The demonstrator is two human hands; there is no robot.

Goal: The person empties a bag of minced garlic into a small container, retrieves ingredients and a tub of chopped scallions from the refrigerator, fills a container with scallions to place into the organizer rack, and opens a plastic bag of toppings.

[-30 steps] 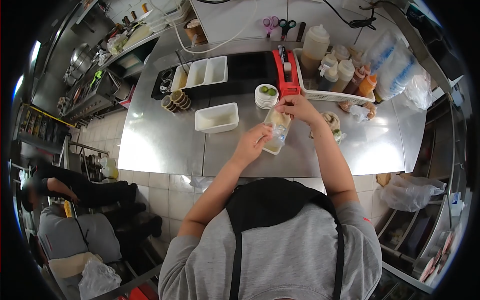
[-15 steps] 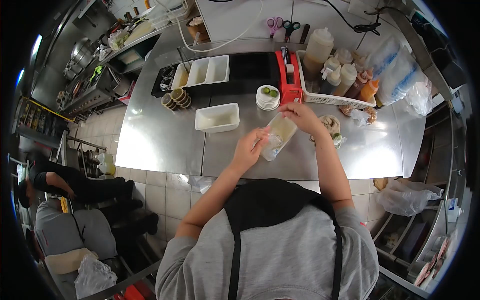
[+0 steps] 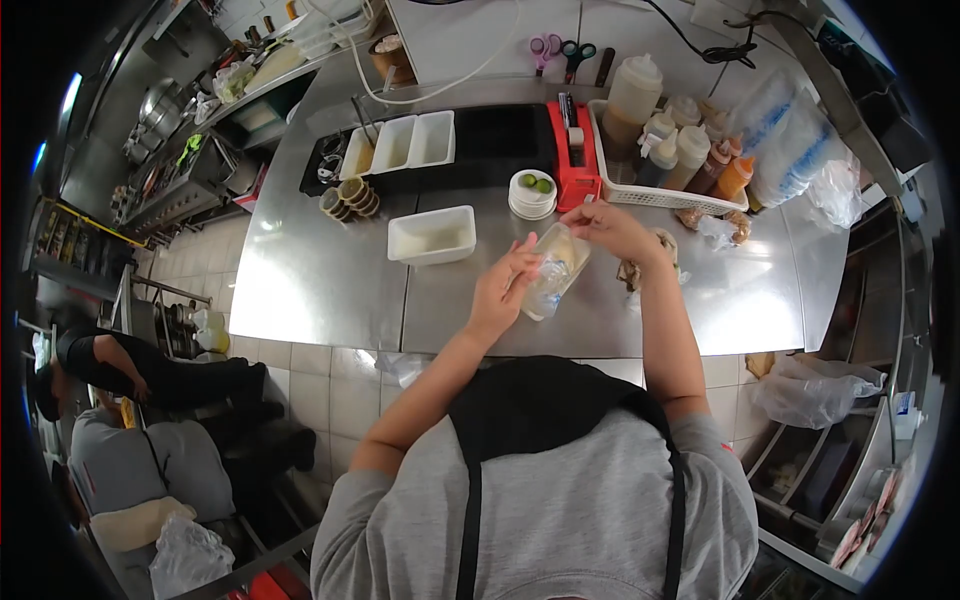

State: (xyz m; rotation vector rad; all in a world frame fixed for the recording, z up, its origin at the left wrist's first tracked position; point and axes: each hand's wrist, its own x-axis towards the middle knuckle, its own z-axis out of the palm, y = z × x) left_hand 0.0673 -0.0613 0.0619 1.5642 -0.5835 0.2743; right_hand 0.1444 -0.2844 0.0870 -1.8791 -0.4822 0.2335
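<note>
A white rectangular tub (image 3: 576, 282) tilts on the steel table between my hands, with a crumpled clear plastic bag (image 3: 548, 284) bearing blue print in its near part. My left hand (image 3: 503, 285) curls over the tub's left side, fingers closed on the bag. At the far end, my right hand (image 3: 606, 230) is closed in a pinch by the rim; what lies between its fingertips is hidden. Just beyond stands a stack of small white dishes (image 3: 531, 205) with green limes (image 3: 540, 186) on top. A cloth-like brown bundle (image 3: 630, 273) lies partly behind my right wrist.
Another white tub (image 3: 432, 237) sits to the left, near small brown cups (image 3: 350, 200). A red tape dispenser (image 3: 576, 175) stands beside a white basket (image 3: 680, 201) of squeeze bottles. Scissors (image 3: 575, 58) hang on the wall. At far left a person (image 3: 150, 365) bends.
The bag has shifted upward and spread more within the tub. My right hand has moved slightly right, covering more of the brown bundle. The view has shifted slightly.
</note>
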